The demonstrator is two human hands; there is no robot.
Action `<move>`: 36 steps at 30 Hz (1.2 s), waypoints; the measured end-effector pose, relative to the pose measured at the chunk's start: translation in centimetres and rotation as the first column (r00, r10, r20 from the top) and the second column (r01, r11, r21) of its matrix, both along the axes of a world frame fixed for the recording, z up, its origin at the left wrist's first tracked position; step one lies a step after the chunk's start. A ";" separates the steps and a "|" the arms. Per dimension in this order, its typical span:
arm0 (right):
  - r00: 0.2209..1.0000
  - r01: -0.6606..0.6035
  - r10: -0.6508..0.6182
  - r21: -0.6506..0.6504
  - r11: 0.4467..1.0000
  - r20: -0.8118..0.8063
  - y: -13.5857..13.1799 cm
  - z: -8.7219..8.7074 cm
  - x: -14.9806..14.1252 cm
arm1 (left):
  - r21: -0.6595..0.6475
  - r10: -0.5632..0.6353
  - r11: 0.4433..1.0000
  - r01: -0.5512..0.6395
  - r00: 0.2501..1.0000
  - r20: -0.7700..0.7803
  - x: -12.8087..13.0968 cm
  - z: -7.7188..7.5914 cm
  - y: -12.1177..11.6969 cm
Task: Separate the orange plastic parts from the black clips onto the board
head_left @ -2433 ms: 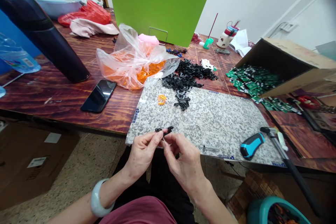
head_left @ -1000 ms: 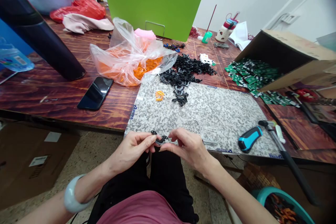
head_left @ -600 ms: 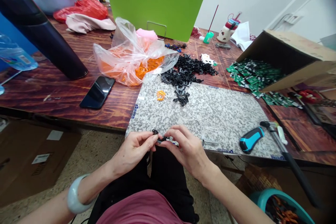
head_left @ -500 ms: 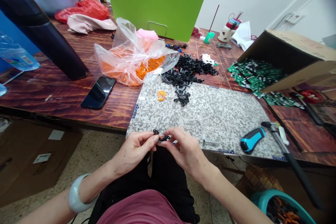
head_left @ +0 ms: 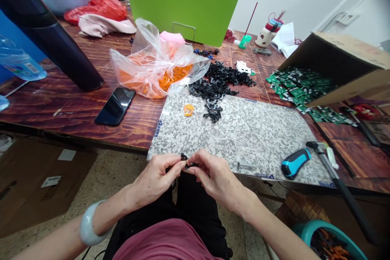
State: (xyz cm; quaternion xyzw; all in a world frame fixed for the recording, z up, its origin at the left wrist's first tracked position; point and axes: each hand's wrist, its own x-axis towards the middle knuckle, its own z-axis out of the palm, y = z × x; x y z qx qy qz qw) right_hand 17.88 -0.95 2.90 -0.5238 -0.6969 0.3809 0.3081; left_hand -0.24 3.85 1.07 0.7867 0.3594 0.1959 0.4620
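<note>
Head: blk clip (head_left: pixel 190 165) betw L-hand (head_left: pixel 155 179), R-hand (head_left: pixel 217 178)

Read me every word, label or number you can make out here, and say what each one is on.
Nothing can be read for certain.
Blue print on the granite slab: too small and blurred to read.
Label on the plastic water bottle: too blurred to read.
White label on the cardboard carton: too small to read.

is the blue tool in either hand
No, the blue tool lies on the stone slab, while the left hand and right hand pinch a small black piece.
</note>
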 end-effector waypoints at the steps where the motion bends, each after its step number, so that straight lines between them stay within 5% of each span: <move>1: 1.000 -0.023 0.023 0.007 1.000 0.010 0.0 0.0 0.1 | -0.001 -0.004 1.000 0.004 1.000 -0.016 0.0 0.0 0.0; 11: 0.993 -0.108 0.110 -0.025 0.994 0.053 0.4 0.1 0.5 | -0.007 -0.036 0.999 0.036 0.995 -0.094 0.2 0.3 -0.1; 17: 0.999 -0.051 0.052 -0.048 0.998 0.012 0.4 0.1 0.2 | -0.026 -0.035 0.999 0.033 0.997 -0.069 0.1 0.6 -0.1; 25: 0.999 0.000 -0.003 -0.078 0.997 -0.043 0.6 0.7 0.1 | -0.241 0.064 0.970 -0.039 0.993 0.100 0.1 -0.3 -0.4; 36: 0.984 0.156 -0.156 -0.001 0.988 -0.091 0.0 -0.8 0.2 | -0.177 0.183 0.972 -0.156 0.972 0.149 0.4 0.9 -0.2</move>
